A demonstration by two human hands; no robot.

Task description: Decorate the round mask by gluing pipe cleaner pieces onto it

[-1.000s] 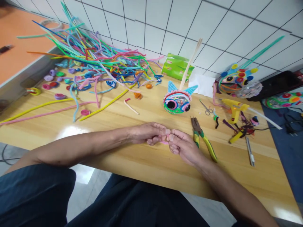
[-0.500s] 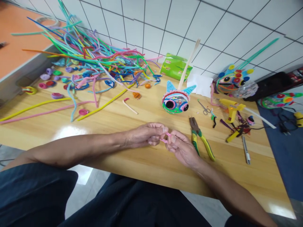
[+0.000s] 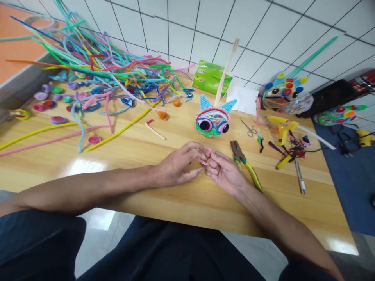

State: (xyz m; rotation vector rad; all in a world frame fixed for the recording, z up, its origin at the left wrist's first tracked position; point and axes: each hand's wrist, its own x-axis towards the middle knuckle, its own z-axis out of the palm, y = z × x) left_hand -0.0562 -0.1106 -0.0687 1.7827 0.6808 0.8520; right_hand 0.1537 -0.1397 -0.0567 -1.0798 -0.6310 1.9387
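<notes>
A short piece of pink pipe cleaner (image 3: 202, 162), bent into a small curve, is between my hands just above the table. My right hand (image 3: 227, 171) pinches it between thumb and fingers. At its other side, the fingertips of my left hand (image 3: 177, 164) touch or nearly touch the pink piece, while the left thumb stands apart below. Fingers cover part of the piece. Beyond my hands stands a decorated head (image 3: 213, 123) with large black eyes, blue striped ears and a pale stick. Green-and-yellow pliers (image 3: 250, 171) lie right of my right hand.
Loose pipe cleaners (image 3: 117, 72) and small coiled pieces spread over the back left. A yellow glue gun (image 3: 283, 127), scissors (image 3: 249, 128) and a cutter knife (image 3: 300, 178) lie to the right. A green packet (image 3: 209, 76) rests by the tiled wall. Another decorated head (image 3: 278, 95) is at back right.
My left fingers have opened from their pinch on the pink pipe cleaner, with the thumb now apart. The right hand keeps its pinch. The whole view has shifted slightly.
</notes>
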